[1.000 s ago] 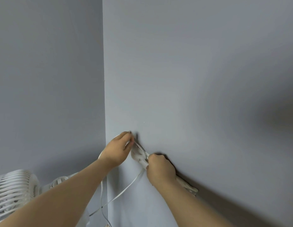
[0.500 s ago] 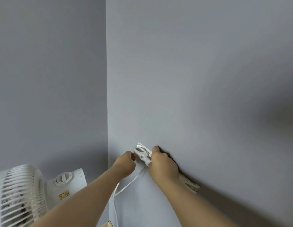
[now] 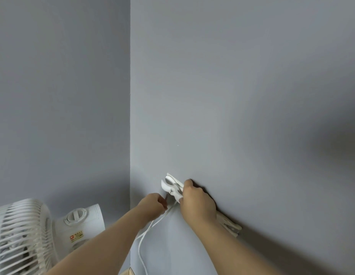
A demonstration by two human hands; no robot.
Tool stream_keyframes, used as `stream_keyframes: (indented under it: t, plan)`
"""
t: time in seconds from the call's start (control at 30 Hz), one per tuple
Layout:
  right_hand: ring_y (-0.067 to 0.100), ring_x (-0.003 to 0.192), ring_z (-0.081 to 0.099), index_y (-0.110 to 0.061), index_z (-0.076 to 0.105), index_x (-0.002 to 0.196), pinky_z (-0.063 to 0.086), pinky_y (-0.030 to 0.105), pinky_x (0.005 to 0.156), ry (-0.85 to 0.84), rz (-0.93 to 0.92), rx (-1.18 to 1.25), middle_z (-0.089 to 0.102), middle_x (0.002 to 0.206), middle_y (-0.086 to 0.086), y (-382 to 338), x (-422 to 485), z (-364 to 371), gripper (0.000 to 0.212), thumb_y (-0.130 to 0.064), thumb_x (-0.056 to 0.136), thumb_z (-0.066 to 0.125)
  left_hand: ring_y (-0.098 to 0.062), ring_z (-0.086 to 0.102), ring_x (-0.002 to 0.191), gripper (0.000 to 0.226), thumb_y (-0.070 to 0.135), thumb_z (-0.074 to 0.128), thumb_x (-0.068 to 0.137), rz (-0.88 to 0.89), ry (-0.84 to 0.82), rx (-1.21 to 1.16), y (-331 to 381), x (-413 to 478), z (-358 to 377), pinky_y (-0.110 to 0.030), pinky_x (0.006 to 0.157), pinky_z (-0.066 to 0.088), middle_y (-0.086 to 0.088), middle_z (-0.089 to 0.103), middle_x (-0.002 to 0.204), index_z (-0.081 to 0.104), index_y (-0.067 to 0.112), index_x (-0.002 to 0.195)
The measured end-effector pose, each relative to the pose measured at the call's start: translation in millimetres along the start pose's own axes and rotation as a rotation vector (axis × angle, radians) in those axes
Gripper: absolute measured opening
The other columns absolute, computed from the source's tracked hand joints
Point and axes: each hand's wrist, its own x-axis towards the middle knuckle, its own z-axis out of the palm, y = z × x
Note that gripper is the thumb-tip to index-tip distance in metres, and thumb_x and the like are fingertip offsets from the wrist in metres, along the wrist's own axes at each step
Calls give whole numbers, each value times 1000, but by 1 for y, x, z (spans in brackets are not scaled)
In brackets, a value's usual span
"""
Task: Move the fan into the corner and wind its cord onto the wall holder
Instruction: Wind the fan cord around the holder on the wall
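Observation:
A white fan [image 3: 33, 233] stands at the lower left, close to the corner where two grey walls meet. Its white cord [image 3: 147, 233] runs up from the floor to a white wall holder [image 3: 171, 187] fixed low on the right-hand wall. Turns of cord lie wound over the holder. My right hand [image 3: 196, 203] presses flat over the holder's middle, hiding most of it; the holder's lower end pokes out past my wrist. My left hand [image 3: 152, 205] sits just below the holder's upper end, fingers pinched on the cord.
The wall corner [image 3: 130, 135] runs vertically just left of the holder. A strip of light wooden floor [image 3: 127, 271] shows at the bottom edge. Both walls above the hands are bare grey.
My left hand has dropped from above the holder's top end to below it, drawing the cord down. The view has tilted, showing more of the fan. My right hand has stayed on the holder.

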Motion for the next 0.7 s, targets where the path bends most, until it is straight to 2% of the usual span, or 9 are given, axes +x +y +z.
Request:
stream_keyframes:
  t: [0.07,0.1,0.23,0.3,0.37,0.43,0.57,0.63,0.7]
  plan:
    - [28,108,65,-10,46,119,52,33,79,2,6,-7,67,118,9,0,-1,0,21,-16,99,45,-19,57,91,24,7,63,81,7,30,22,-3,-4,-2,-20,70,42,0,62,89,57,25,66]
    - [28,108,66,-10,46,119,52,33,78,2,9,-14,67,118,9,0,-2,0,21,-16,99,45,-17,57,88,25,9,66,80,14,38,38,-3,-7,-3,-19,68,41,1,62,85,57,25,63]
    - [29,106,66,-9,47,120,49,32,70,0,-24,-40,68,117,9,0,-11,-3,22,-13,99,40,-16,57,81,10,7,69,78,19,46,40,7,-20,-5,-23,76,46,-4,67,85,70,16,73]
    - [29,105,66,-9,48,120,45,32,68,-14,-71,-60,67,117,10,1,-19,-6,24,-10,99,37,-19,57,72,15,0,67,78,2,5,-82,11,-24,-4,-26,75,51,-9,65,74,67,12,69]
    - [29,105,66,-8,51,119,48,33,72,-54,-132,-103,66,117,12,3,-27,-10,26,-7,98,36,-19,56,61,23,-8,63,79,-53,-51,-269,16,-28,0,-20,60,53,-12,60,67,61,9,64]
    - [30,105,66,-7,56,116,50,34,75,-95,-158,-101,66,116,14,6,-32,-15,27,-7,97,36,-16,57,58,20,-10,62,80,-93,-77,-385,22,-32,5,-14,46,51,-11,59,66,61,6,68]
    - [30,107,63,-4,58,118,49,31,81,-210,-48,31,63,118,14,8,-31,-11,29,-6,97,38,-16,60,65,16,-12,59,82,-176,-116,-614,30,-34,13,-19,53,54,-11,61,72,63,2,75]
    - [24,92,63,-9,58,115,47,29,78,-331,28,163,62,101,9,10,-33,-3,26,-12,100,36,-16,59,64,19,-13,56,83,-222,-119,-712,31,-37,13,-17,45,54,-12,61,72,64,2,75]
    - [15,73,52,-16,56,100,45,28,76,-476,123,310,55,84,1,13,-35,6,22,-22,102,34,-18,57,62,23,-15,51,84,-264,-139,-809,33,-43,15,-16,39,53,-14,60,71,63,1,74]
